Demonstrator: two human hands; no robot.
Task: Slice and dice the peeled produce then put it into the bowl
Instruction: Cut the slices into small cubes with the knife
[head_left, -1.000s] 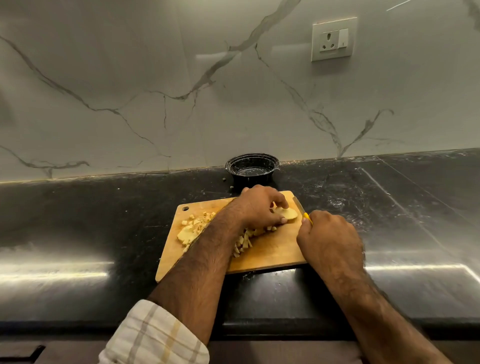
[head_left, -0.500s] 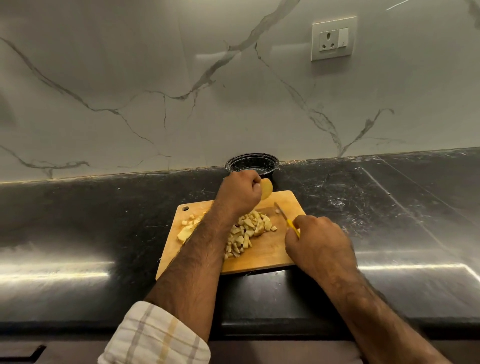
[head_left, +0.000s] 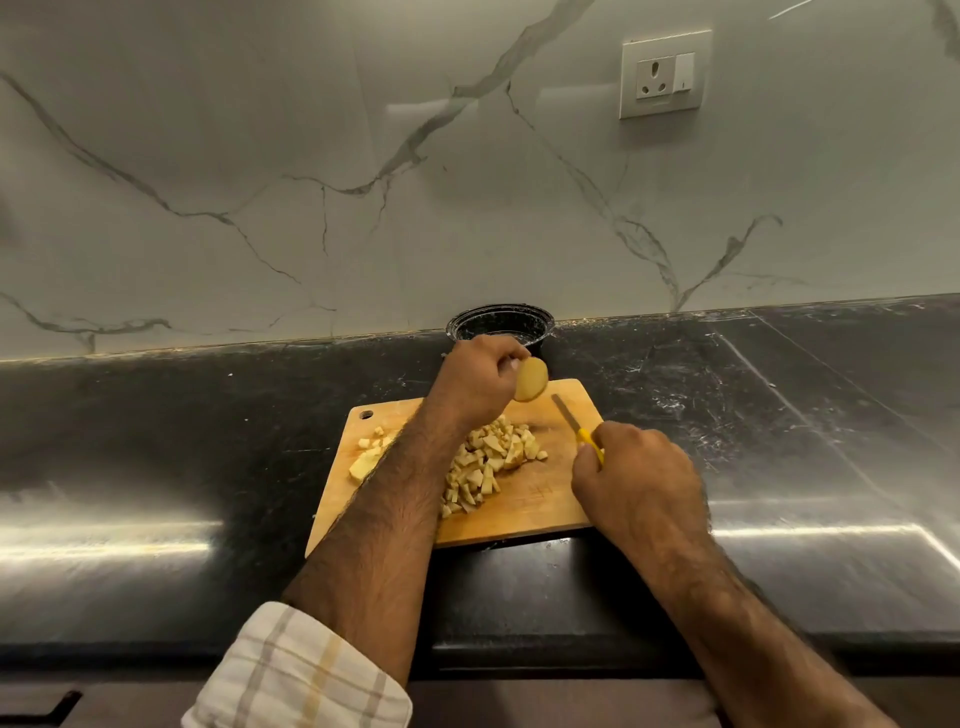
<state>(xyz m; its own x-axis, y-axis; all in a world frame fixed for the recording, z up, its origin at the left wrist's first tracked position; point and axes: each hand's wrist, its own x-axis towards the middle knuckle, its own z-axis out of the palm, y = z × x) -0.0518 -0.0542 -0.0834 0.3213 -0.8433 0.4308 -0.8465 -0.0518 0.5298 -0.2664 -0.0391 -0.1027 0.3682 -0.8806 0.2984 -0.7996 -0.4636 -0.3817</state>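
A wooden cutting board (head_left: 540, 512) lies on the black counter. A pile of pale diced pieces (head_left: 491, 462) covers its middle, with a few more pieces (head_left: 370, 457) near its left end. My left hand (head_left: 475, 382) pinches a pale yellow slice (head_left: 531, 380), lifted above the board's far edge. My right hand (head_left: 631, 470) grips the yellow handle of a small knife (head_left: 571, 420), whose blade points up and left over the board. A black bowl (head_left: 501, 325) stands just behind the board against the wall, partly hidden by my left hand.
The black stone counter (head_left: 208, 441) runs left and right of the board. A marble wall rises behind it, with a power socket (head_left: 665, 75) at the upper right. The counter's front edge (head_left: 519, 649) runs below the board.
My left hand lifted the slice from the board's right side up toward the bowl. My right hand drew the knife back and left. The diced pile now shows uncovered.
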